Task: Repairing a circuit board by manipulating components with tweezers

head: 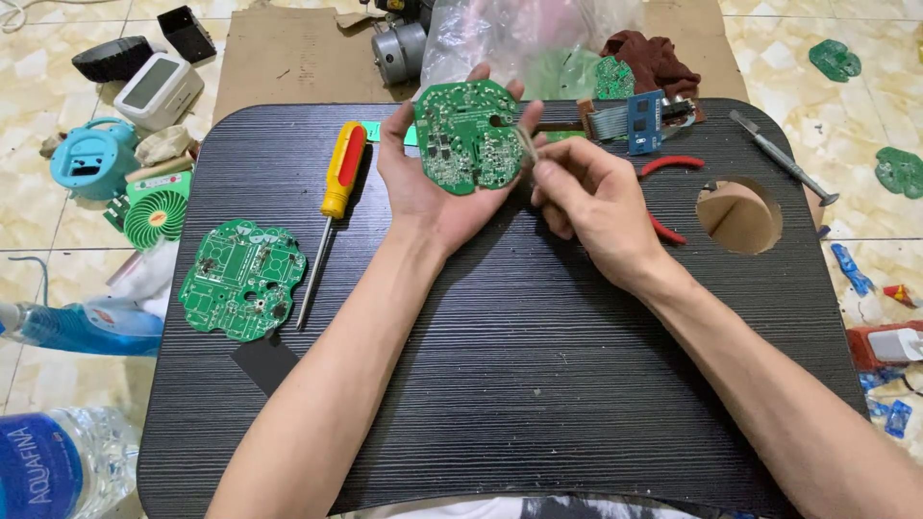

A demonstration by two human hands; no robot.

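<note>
Two hands: left hand cradling upright green circuit board, right hand pinching its edge.

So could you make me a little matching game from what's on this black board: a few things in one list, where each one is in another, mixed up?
Things:
1. round green circuit board
2. yellow and red screwdriver
3. second green circuit board
4. red-handled pliers

Places:
A. lying flat near the tray's left edge
B. held up in the left hand
C. partly hidden behind the right hand
D. lying just left of the left hand

Pairs: 1-B, 2-D, 3-A, 4-C
</note>
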